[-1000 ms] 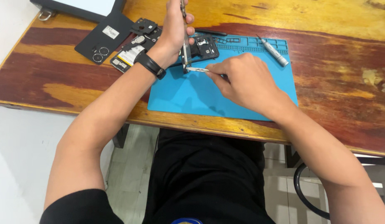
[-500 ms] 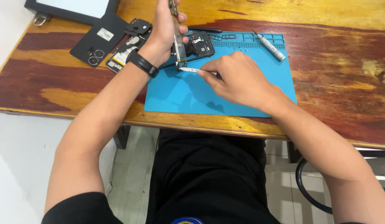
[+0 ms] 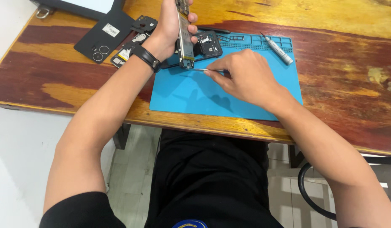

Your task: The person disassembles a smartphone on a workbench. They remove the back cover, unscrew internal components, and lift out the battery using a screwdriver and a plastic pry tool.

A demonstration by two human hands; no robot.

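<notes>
Upper centre: left hand [image 3: 172, 25] grips the opened phone [image 3: 185, 36] on edge; right hand [image 3: 246, 76] pinches tweezers [image 3: 202, 70] at its lower end. Steady support and fine, light tip pressure suit this step.

A screen [image 3: 83, 5] lies at eleven o'clock on the table's far edge: a pale, blank panel in a dark frame, cut off by the top border. Just below it, toward ten o'clock, a small white rectangular label [image 3: 113, 30] sits on a black phone back cover [image 3: 103, 36].
</notes>
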